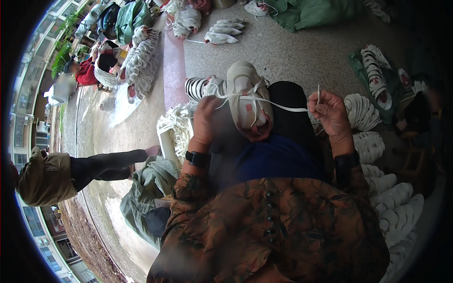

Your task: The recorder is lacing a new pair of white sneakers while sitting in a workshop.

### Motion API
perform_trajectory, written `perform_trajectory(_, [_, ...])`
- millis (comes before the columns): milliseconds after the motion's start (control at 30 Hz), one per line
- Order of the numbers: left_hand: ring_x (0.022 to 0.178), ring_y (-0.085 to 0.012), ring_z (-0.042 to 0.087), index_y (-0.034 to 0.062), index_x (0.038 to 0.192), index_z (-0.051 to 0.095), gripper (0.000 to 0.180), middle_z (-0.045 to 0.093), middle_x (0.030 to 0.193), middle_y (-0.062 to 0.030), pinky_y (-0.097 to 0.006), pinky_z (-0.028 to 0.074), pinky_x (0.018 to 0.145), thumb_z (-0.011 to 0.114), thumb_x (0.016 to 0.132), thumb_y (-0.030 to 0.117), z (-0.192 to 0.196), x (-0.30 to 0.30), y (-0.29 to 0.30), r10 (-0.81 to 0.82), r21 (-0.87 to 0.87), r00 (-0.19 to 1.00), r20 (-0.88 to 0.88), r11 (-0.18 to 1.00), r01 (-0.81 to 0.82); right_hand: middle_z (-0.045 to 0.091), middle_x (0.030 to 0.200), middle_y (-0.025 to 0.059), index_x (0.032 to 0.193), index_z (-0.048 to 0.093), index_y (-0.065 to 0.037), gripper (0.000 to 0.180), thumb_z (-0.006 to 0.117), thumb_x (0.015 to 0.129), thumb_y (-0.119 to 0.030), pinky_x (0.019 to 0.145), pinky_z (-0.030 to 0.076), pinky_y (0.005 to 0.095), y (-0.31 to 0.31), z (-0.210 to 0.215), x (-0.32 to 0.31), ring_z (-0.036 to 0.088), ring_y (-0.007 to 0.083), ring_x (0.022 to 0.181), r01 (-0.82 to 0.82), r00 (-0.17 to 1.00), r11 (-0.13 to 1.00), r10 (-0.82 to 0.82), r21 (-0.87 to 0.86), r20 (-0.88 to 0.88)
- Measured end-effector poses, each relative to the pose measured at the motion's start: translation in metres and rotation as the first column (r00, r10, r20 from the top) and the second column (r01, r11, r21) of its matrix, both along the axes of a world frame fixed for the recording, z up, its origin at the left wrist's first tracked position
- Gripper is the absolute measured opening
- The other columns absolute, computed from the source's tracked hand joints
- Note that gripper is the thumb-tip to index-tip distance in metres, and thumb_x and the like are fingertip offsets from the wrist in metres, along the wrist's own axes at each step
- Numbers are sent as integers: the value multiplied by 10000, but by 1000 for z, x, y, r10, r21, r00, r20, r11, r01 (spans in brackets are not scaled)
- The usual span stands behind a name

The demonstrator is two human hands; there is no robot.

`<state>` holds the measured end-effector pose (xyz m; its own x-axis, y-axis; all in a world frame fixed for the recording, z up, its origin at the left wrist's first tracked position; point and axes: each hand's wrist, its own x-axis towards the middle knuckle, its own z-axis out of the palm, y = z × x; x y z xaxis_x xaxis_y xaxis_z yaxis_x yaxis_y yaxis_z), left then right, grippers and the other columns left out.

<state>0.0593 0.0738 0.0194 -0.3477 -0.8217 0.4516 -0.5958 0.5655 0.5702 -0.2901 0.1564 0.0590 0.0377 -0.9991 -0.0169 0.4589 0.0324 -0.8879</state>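
A pale beige sneaker (245,101) with pinkish patches rests on my lap, its toe pointing away from me. A white shoelace (278,104) is threaded partway through it and stretches across to the right. My right hand (329,115) pinches this lace near its tip, which sticks up above the fingers. On the shoe's left side, my left hand (205,120) is closed, slightly blurred, on a short length of lace beside the eyelets. The dark trousers on my thighs lie under the shoe.
A white container of loose laces (178,129) stands by my left knee. Rows of white shoes (396,203) line my right side. More bundled shoes (144,59) and green sacks (309,14) lie ahead. One person in red (86,73) sits far left; another person's legs (111,164) reach in nearer.
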Motion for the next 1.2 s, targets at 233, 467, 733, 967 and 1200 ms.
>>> perform_trajectory(233, [878, -236, 539, 181, 956, 648, 249, 548, 871, -27, -347, 446, 730, 624, 711, 144, -2, -47, 21, -368, -155, 842, 395, 877, 456, 598, 744, 58, 890, 616, -1, 136, 631, 847, -129, 597, 419, 216, -4, -14, 21, 529, 110, 644, -122, 989, 989, 127, 82, -72])
perform_trajectory(467, [880, -247, 540, 157, 934, 647, 250, 537, 868, -21, -364, 467, 726, 641, 684, 147, -12, -47, 7, -494, -205, 768, 407, 771, 604, 578, 672, 19, 832, 603, -29, 70, 608, 849, -97, 520, 364, 197, -29, -19, 44, 491, 71, 576, -178, 959, 980, 194, 91, -208])
perform_trajectory(733, [880, -257, 573, 110, 1026, 620, 334, 562, 1019, -61, -357, 493, 729, 624, 692, 114, -4, -49, 13, -478, -205, 793, 378, 792, 575, 543, 610, -6, 798, 582, -42, 98, 556, 888, -71, 464, 316, 169, -51, -28, 65, 437, 30, 515, -148, 888, 987, 108, -56, -447])
perform_trajectory(967, [950, -262, 563, 120, 1125, 568, 408, 555, 1035, -46, -323, 512, 761, 603, 719, 94, 1, -53, 7, -626, -10, 709, 325, 747, 665, 557, 626, -7, 787, 580, -50, 111, 551, 891, -70, 465, 326, 166, -49, -34, 65, 438, 26, 521, -121, 886, 992, 94, -30, -454])
perform_trajectory(1200, [794, -260, 593, 81, 874, 626, 155, 591, 827, -50, -309, 511, 679, 644, 723, 111, 6, -61, 9, -507, 14, 800, 321, 847, 531, 588, 678, 7, 794, 588, -37, 100, 556, 882, -73, 491, 371, 180, -57, -37, 72, 454, 34, 529, -100, 877, 994, 63, -52, -477])
